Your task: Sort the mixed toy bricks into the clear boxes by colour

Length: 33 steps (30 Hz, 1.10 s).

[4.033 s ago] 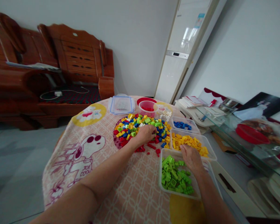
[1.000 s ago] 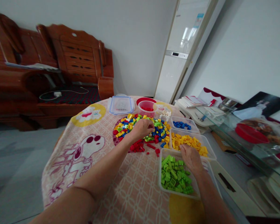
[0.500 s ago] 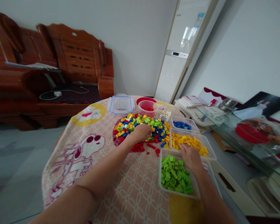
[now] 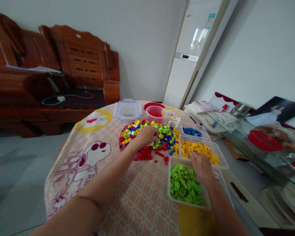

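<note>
My left hand (image 4: 148, 135) is over the mixed pile of toy building bricks (image 4: 168, 136), its fingers curled down and together. Whatever they pinch is hidden. My right hand (image 4: 201, 164) hovers at the near edge of the clear box of yellow bricks (image 4: 196, 149), fingers drawn together, with nothing I can make out in them. Just below that hand and wrist is a clear box of green bricks (image 4: 184, 185). Several red bricks (image 4: 145, 153) lie at the near side of the pile.
Behind the pile stand a clear tub with red bricks (image 4: 155, 114), white bricks (image 4: 174, 120) and a blue-rimmed lid (image 4: 128, 110). A box of blue bricks (image 4: 192, 131) adjoins the yellow one. A patterned cloth (image 4: 137, 196) covers the round table; a glass shelf (image 4: 245, 144) is at right.
My left hand has shifted slightly to the left and up over the pile. My right hand has hardly moved.
</note>
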Each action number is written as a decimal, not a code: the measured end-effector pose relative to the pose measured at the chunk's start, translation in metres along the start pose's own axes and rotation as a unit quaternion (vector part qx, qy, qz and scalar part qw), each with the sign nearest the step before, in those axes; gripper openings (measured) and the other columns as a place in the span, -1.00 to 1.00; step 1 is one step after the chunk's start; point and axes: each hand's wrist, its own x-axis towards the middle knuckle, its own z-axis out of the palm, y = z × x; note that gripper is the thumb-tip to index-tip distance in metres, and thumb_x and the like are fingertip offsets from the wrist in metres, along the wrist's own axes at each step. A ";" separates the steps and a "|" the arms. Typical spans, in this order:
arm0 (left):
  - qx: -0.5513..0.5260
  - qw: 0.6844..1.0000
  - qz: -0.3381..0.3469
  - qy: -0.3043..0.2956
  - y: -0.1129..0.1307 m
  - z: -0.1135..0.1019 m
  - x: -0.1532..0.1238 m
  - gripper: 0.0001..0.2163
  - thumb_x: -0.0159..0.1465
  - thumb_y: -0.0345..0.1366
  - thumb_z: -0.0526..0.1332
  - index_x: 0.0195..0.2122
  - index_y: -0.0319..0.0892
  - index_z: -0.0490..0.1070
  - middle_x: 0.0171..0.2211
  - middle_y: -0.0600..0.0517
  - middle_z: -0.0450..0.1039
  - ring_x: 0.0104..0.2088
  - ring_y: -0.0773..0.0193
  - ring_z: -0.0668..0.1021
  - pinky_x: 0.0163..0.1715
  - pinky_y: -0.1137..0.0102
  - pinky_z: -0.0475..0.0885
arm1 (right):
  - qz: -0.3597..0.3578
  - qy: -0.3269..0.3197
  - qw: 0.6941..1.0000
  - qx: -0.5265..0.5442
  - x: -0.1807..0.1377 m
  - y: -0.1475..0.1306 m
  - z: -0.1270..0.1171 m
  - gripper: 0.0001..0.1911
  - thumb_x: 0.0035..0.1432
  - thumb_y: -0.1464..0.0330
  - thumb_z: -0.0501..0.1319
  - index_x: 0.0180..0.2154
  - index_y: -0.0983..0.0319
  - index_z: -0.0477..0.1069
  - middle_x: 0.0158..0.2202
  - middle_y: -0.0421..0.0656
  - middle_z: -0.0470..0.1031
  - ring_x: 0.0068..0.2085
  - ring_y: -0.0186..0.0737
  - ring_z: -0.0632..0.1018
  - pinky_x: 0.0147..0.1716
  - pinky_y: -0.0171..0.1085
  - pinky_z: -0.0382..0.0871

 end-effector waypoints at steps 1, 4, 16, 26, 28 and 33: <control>-0.013 1.000 0.006 0.004 0.002 -0.001 0.000 -0.81 0.14 -0.43 0.19 -0.31 -0.15 0.60 -0.36 -0.01 0.60 -0.30 0.21 0.59 -0.26 0.41 0.40 | 0.001 -0.001 1.000 -0.001 0.000 0.000 0.000 -0.62 0.39 0.33 -0.06 -0.39 0.23 0.44 -0.43 -0.07 0.54 -0.39 -0.22 0.50 -0.35 -0.27 0.13; -0.060 0.998 0.036 0.008 0.012 -0.002 -0.002 -0.81 0.14 -0.43 0.19 -0.32 -0.16 0.61 -0.37 0.01 0.60 -0.33 0.25 0.58 -0.29 0.44 0.39 | 0.003 -0.003 1.000 -0.002 0.000 -0.001 -0.001 -0.62 0.39 0.33 -0.05 -0.39 0.23 0.44 -0.41 -0.06 0.55 -0.38 -0.21 0.51 -0.36 -0.26 0.14; -0.268 0.918 0.266 -0.124 0.089 0.031 -0.031 -0.88 0.16 -0.45 0.27 -0.30 -0.21 0.59 -0.39 0.06 0.59 -0.40 0.38 0.54 -0.38 0.55 0.32 | 0.012 -0.007 1.000 -0.002 -0.001 -0.003 -0.004 -0.58 0.40 0.31 -0.07 -0.38 0.24 0.48 -0.37 -0.07 0.57 -0.36 -0.24 0.53 -0.37 -0.28 0.12; -0.241 0.957 0.162 -0.019 0.050 0.007 -0.010 -0.87 0.16 -0.43 0.23 -0.32 -0.23 0.58 -0.43 0.07 0.58 -0.43 0.37 0.52 -0.40 0.53 0.30 | 0.004 0.004 1.000 -0.004 0.000 -0.003 -0.004 -0.61 0.38 0.32 -0.05 -0.37 0.24 0.48 -0.40 -0.07 0.56 -0.37 -0.22 0.52 -0.35 -0.28 0.14; -0.214 0.969 0.126 0.006 0.036 -0.001 -0.006 -0.86 0.16 -0.42 0.22 -0.32 -0.22 0.59 -0.44 0.06 0.58 -0.42 0.35 0.53 -0.38 0.52 0.32 | 0.002 0.004 1.000 -0.004 0.000 -0.002 -0.003 -0.61 0.38 0.32 -0.05 -0.37 0.24 0.47 -0.41 -0.08 0.56 -0.38 -0.22 0.52 -0.35 -0.28 0.14; -0.096 0.993 0.063 0.000 0.016 -0.001 -0.003 -0.84 0.12 -0.41 0.23 -0.32 -0.20 0.60 -0.39 0.02 0.59 -0.37 0.27 0.56 -0.33 0.46 0.36 | 0.003 -0.001 1.000 -0.004 0.000 -0.001 -0.002 -0.61 0.39 0.32 -0.05 -0.38 0.25 0.46 -0.41 -0.07 0.55 -0.38 -0.22 0.51 -0.35 -0.27 0.13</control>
